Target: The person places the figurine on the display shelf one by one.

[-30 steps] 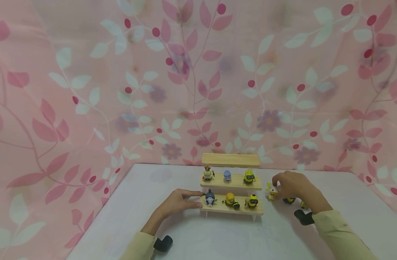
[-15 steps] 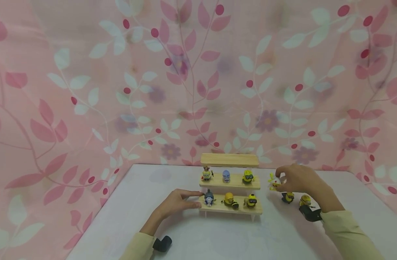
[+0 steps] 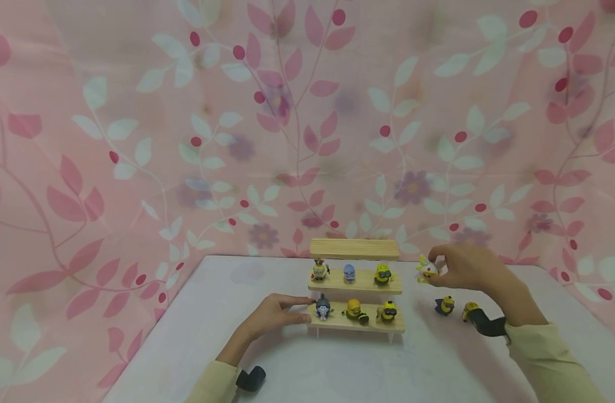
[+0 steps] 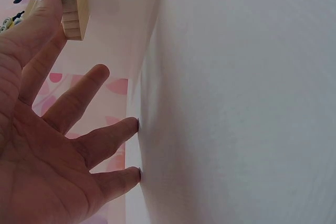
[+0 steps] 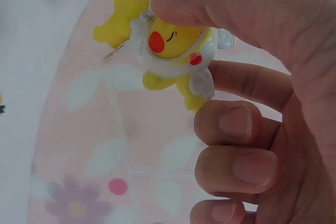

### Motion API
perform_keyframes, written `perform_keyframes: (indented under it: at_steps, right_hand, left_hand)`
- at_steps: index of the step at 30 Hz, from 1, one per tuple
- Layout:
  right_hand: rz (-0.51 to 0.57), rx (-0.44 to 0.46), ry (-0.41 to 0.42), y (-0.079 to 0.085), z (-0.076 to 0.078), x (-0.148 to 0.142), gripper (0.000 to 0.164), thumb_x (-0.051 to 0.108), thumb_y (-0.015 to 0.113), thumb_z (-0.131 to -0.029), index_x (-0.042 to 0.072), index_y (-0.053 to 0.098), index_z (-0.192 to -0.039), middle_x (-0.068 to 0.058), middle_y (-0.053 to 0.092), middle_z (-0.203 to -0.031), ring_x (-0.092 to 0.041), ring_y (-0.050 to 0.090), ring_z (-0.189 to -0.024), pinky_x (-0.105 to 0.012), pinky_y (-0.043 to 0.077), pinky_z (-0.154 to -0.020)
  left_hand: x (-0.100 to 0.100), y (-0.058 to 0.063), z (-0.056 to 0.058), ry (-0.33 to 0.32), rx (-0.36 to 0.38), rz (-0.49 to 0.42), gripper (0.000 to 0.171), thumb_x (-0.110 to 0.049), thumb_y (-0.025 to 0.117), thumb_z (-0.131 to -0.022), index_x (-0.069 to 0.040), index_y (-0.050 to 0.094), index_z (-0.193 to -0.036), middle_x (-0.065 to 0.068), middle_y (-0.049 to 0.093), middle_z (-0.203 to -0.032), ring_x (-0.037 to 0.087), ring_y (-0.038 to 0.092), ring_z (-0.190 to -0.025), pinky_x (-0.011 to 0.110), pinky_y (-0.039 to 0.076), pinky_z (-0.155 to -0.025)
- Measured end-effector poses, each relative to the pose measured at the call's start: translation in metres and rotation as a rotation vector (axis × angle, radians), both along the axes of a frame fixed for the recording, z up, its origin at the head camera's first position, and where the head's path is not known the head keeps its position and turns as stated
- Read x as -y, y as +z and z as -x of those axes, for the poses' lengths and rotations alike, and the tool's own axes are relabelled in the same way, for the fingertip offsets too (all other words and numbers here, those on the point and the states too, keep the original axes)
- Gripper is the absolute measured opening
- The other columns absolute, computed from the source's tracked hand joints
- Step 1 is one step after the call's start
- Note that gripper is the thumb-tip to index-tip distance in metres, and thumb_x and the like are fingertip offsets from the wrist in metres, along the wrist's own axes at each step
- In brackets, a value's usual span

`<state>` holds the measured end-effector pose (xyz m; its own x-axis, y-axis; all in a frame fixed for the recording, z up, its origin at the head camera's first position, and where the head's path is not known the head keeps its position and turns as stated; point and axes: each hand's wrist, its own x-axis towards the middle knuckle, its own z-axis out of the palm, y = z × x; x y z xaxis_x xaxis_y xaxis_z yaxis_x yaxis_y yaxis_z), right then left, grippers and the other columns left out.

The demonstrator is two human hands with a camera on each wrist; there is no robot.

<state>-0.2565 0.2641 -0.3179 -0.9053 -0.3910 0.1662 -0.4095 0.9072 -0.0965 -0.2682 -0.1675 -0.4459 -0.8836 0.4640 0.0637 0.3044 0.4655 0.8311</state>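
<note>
My right hand (image 3: 465,267) pinches a small white-and-yellow figurine (image 5: 173,45) between thumb and index finger, raised above the table at the right of the shelf. In the right wrist view it has a yellow face, red cheeks and a yellow star-like piece; the other fingers are curled below it. At the left end of the two-board wooden display shelf (image 3: 355,324), my left hand (image 3: 277,313) holds the lower board by thumb and index finger. Its other fingers are spread, two tips meeting the white surface (image 4: 236,98). Beside the thumb stands a dark-blue-capped figurine (image 3: 323,309).
Several more figurines stand on both boards, among them a crowned one (image 3: 319,271) and a pale blue one (image 3: 349,273). A slatted wooden roof piece (image 3: 355,248) tops the shelf. Two yellow figurines (image 3: 445,305) sit on the table at right, one partly hidden by the black wrist mount (image 3: 483,323).
My right hand has lifted the white-and-yellow figurine from the table and carried it up, uncovering the yellow figurines below. My left hand keeps its place on the shelf.
</note>
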Motion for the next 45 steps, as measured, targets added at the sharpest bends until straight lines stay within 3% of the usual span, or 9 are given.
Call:
perform_keyframes:
  at_steps: [4, 11, 17, 21, 37, 45]
  right_hand:
    - [-0.005, -0.035, 0.023, 0.012, -0.003, 0.005, 0.041, 0.045, 0.08, -0.075, 0.015, 0.069, -0.101, 0.004, 0.072, -0.087, -0.013, 0.062, -0.067, -0.028, 0.047, -0.05]
    - [-0.032, -0.057, -0.015, 0.029, -0.01, 0.013, 0.04, 0.042, 0.078, -0.076, 0.016, 0.07, -0.106, 0.004, 0.069, -0.084, -0.01, 0.053, -0.06, -0.027, 0.043, -0.048]
    - [0.019, -0.094, 0.015, 0.039, -0.012, 0.022, 0.037, 0.039, 0.078, -0.076, 0.017, 0.07, -0.104, 0.006, 0.065, -0.077, -0.01, 0.048, -0.057, -0.028, 0.04, -0.045]
    - [0.049, -0.119, 0.044, 0.046, -0.011, 0.03, 0.037, 0.037, 0.079, -0.076, 0.016, 0.07, -0.104, 0.003, 0.068, -0.083, -0.008, 0.052, -0.06, -0.027, 0.041, -0.046]
    - [0.054, -0.125, 0.084, 0.069, 0.005, 0.072, 0.034, 0.038, 0.077, -0.078, 0.019, 0.072, -0.105, 0.005, 0.066, -0.081, -0.011, 0.054, -0.064, -0.028, 0.044, -0.05]
    - [0.037, -0.145, 0.108, 0.076, 0.018, 0.094, 0.039, 0.043, 0.08, -0.075, 0.019, 0.071, -0.106, 0.005, 0.071, -0.092, -0.011, 0.051, -0.06, -0.028, 0.041, -0.045]
  left_hand:
    - [0.0, 0.001, 0.0, 0.002, -0.008, 0.006, 0.04, -0.038, 0.079, -0.083, -0.025, 0.073, -0.12, -0.003, 0.065, -0.128, 0.031, 0.05, -0.131, 0.059, 0.036, -0.107]
    - [0.0, 0.001, -0.002, 0.004, -0.006, 0.008, 0.04, -0.038, 0.08, -0.083, -0.024, 0.073, -0.12, -0.004, 0.066, -0.126, 0.03, 0.051, -0.13, 0.06, 0.035, -0.107]
    - [0.0, -0.001, 0.0, 0.002, -0.005, 0.003, 0.041, -0.038, 0.079, -0.083, -0.024, 0.073, -0.121, -0.004, 0.066, -0.126, 0.03, 0.051, -0.13, 0.059, 0.035, -0.107]
    - [0.0, -0.001, 0.001, 0.003, -0.004, 0.003, 0.042, -0.041, 0.079, -0.083, -0.025, 0.073, -0.121, -0.006, 0.066, -0.126, 0.029, 0.05, -0.13, 0.059, 0.035, -0.107]
    - [-0.001, -0.001, -0.001, -0.003, 0.01, -0.019, 0.042, -0.043, 0.079, -0.082, -0.026, 0.073, -0.121, -0.006, 0.065, -0.127, 0.03, 0.05, -0.13, 0.059, 0.036, -0.107]
    - [0.0, -0.002, 0.0, 0.001, -0.005, 0.011, 0.042, -0.044, 0.078, -0.083, -0.028, 0.072, -0.121, -0.007, 0.065, -0.126, 0.028, 0.05, -0.131, 0.059, 0.035, -0.107]
